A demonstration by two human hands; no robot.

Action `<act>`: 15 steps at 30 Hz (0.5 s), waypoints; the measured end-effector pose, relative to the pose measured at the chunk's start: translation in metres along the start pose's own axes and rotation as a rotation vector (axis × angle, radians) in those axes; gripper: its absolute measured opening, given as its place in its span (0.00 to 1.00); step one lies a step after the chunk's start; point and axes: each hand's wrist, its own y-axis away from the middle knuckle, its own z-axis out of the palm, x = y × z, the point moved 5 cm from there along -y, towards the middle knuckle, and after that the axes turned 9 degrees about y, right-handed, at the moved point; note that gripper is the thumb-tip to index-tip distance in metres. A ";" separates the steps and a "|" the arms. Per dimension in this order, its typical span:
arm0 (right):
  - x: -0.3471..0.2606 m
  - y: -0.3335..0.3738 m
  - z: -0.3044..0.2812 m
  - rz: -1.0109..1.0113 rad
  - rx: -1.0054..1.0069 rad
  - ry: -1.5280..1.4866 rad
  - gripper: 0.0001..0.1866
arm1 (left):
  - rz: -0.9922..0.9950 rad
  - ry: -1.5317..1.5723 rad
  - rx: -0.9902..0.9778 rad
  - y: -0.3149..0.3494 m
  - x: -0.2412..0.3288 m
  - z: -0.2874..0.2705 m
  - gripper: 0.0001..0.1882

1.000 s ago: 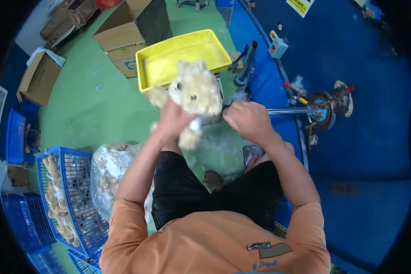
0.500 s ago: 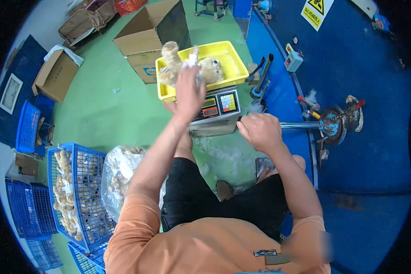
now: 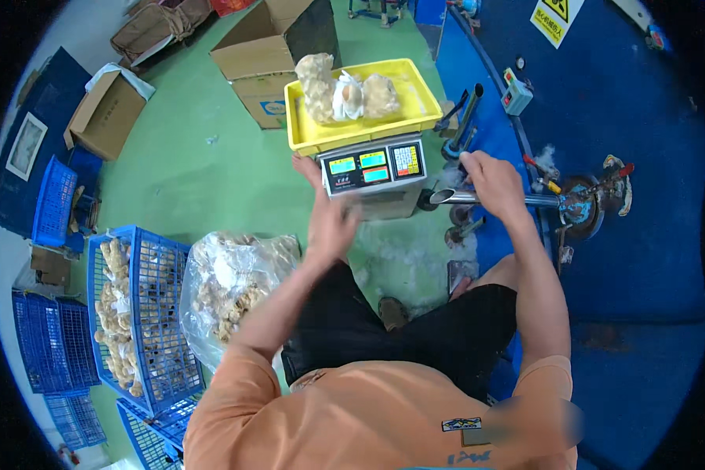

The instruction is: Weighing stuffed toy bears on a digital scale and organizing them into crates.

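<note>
A fluffy beige plush toy (image 3: 317,90) with a white patch in its middle lies in a yellow plastic tray (image 3: 309,145). The tray rests on a digital scale (image 3: 376,166) with lit displays. My left hand (image 3: 333,227) is just in front of the scale, apart from the plush toy; its fingers are smeared by motion. My right hand (image 3: 495,186) is closed above a shiny metal pipe (image 3: 462,197) with a slanted open end, which sticks out from the blue machine (image 3: 603,258). Whatever its curled fingers hold, if anything, is hidden.
To my left stand a blue plastic crate (image 3: 160,313) of plush pieces and a clear plastic bag (image 3: 235,270) of more. An open cardboard box (image 3: 262,63) is behind the tray. Upright metal tubes (image 3: 466,121) stand beside the machine. White fluff (image 3: 403,270) litters the green floor.
My left hand has let go of the plush toy in the tray and drawn back toward me. My right hand has moved off the pipe's end, which now shows.
</note>
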 end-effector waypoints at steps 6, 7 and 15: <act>0.002 0.000 -0.007 0.072 0.079 0.048 0.26 | 0.563 -0.423 0.330 -0.166 0.081 -0.088 0.34; 0.001 0.001 -0.008 0.079 0.097 0.036 0.25 | 0.591 -0.583 0.317 -0.186 0.084 -0.088 0.32; 0.001 0.003 -0.010 0.092 0.146 0.014 0.21 | 0.639 -1.189 -0.032 -0.265 0.014 -0.016 0.20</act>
